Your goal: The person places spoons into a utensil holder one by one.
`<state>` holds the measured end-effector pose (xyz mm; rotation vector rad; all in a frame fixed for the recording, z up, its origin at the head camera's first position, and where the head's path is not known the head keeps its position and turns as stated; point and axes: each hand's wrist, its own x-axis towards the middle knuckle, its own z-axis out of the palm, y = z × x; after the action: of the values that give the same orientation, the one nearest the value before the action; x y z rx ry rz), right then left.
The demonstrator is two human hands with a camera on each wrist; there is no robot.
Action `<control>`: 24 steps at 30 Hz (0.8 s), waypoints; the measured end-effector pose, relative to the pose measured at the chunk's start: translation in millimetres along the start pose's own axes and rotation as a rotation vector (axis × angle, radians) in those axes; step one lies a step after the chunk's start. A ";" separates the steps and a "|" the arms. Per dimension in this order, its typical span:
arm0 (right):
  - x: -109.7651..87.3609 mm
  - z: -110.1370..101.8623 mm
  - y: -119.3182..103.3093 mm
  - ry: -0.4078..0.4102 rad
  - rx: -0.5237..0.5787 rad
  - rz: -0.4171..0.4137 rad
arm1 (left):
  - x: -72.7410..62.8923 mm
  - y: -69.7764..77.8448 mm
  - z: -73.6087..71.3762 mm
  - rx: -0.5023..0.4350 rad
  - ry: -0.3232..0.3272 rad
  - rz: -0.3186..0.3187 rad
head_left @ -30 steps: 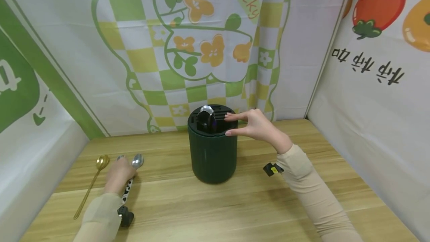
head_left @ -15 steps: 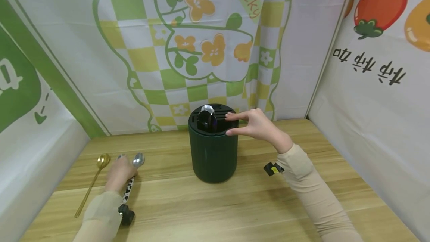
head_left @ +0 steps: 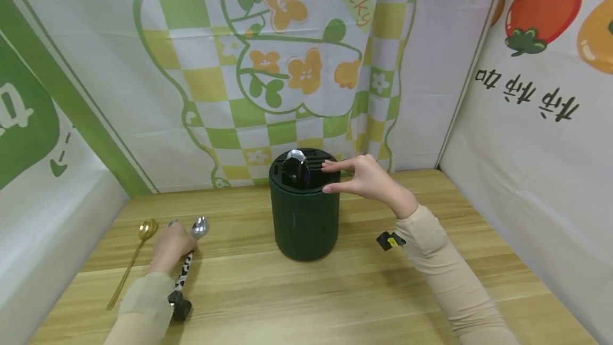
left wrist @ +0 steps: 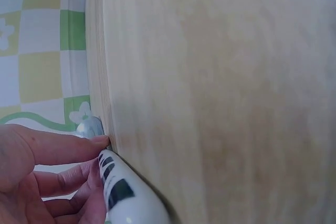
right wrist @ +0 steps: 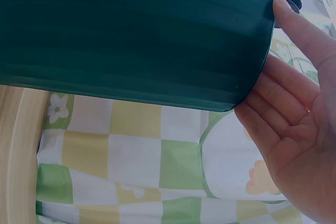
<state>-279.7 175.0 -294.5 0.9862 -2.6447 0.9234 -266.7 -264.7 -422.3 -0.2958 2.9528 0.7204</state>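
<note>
- Cow-print spoon (head_left: 184,269) is slanting from seven toward one o'clock, its neck clamped between the left hand's (head_left: 170,244) thumb and fingers; whether it is touching the wood I cannot tell.
- Right hand (head_left: 367,179) is reaching in at two o'clock of the dark green holder (head_left: 306,225), thumb and fingers standing apart, tips resting at the rim; the two hands are sitting well apart.
- Three pieces are showing about the left hand: that spoon, one gold spoon (head_left: 147,229) lying at eight o'clock, and one silver tip (head_left: 173,222) peeking out at twelve, mostly hidden.
- At least two rounded heads, one silver (head_left: 297,156), one dark, are rising from the holder.
- Left wrist view is showing the pinch itself, which the head view is hiding; right wrist view is showing the thumb and fingers placed along different parts of the holder's top edge.
- Table (head_left: 268,302) wood is running broadly between left hand and holder, and onward to six o'clock; its far edge is meeting the checked curtain (head_left: 215,89) at twelve, while the gold spoon is lying nearest its nine-o'clock edge.
</note>
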 end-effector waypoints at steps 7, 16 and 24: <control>0.0 0.6 1.8 0.001 0.009 0.004 | 0.5 2.2 1.7 -0.014 -0.009 0.011; -0.5 0.7 1.6 -0.003 0.004 0.001 | 2.4 4.3 3.7 -0.018 -0.001 0.046; -0.5 0.5 1.3 0.002 0.000 0.002 | 6.4 5.6 6.5 -0.009 -0.007 0.059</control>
<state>-280.2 175.8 -295.7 0.9830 -2.6442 0.9247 -273.9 -257.9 -426.4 -0.2064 2.9637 0.7407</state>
